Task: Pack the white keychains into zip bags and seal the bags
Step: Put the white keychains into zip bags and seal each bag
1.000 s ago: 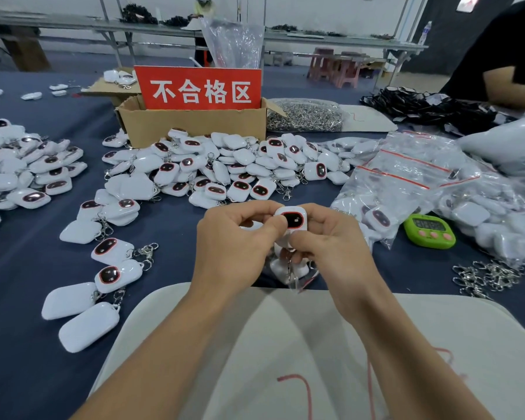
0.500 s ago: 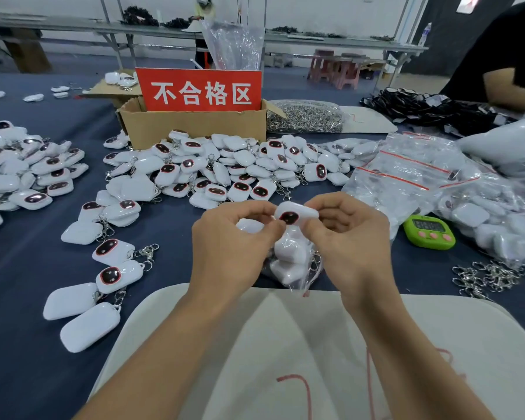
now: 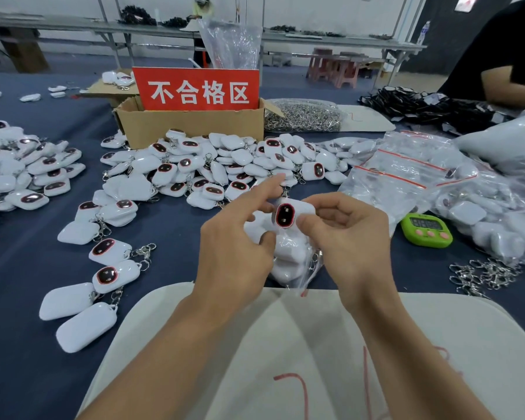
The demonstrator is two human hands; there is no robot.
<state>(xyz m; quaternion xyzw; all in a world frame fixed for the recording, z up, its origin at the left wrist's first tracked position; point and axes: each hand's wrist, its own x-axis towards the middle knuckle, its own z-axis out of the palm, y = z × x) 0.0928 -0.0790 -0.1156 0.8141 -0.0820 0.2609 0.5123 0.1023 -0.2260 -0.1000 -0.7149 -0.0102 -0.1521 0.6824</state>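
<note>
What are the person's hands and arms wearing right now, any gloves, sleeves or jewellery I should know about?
Nothing is worn on either. The left hand and right hand are bare, with no gloves, rings or bands showing. The left forearm and right forearm are bare too: no sleeve, watch or marking comes into view.

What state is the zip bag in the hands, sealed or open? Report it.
Open, not sealed: the right hand pinches a keychain at the mouth of the zip bag, above those already inside.
</note>
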